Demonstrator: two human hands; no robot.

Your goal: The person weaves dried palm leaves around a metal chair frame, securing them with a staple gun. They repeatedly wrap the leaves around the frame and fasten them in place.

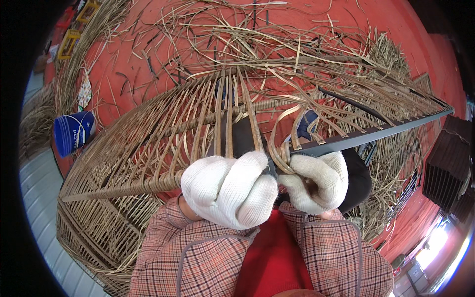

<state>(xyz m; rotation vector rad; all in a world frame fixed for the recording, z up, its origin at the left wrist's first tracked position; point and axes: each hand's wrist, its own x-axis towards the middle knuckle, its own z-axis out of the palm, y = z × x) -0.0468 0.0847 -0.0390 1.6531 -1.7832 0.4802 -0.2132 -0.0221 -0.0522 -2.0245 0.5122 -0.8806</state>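
Observation:
Across my lap lies a large wicker frame (pixel 198 121) with rows of tan strands strung over it. Both hands wear white knitted gloves. My left hand (pixel 228 190) is closed at the near edge of the frame, where several strands run in under its fingers. On that edge, a wrapped section (pixel 148 185) shows left of the glove and a bare dark grey metal bar (pixel 366 137) shows on the right. My right hand (pixel 319 182) pinches a looped wicker strand (pixel 278 141) beside the bar. The strand's end is hidden by the gloves.
Loose strands (pixel 237 37) litter the red floor beyond the frame. A blue bucket (pixel 74 133) stands at the left, with yellow crates (pixel 69 43) farther back. Bundled strands (pixel 388 54) lie at the far right. Dark stacked pieces (pixel 448 163) sit at the right edge.

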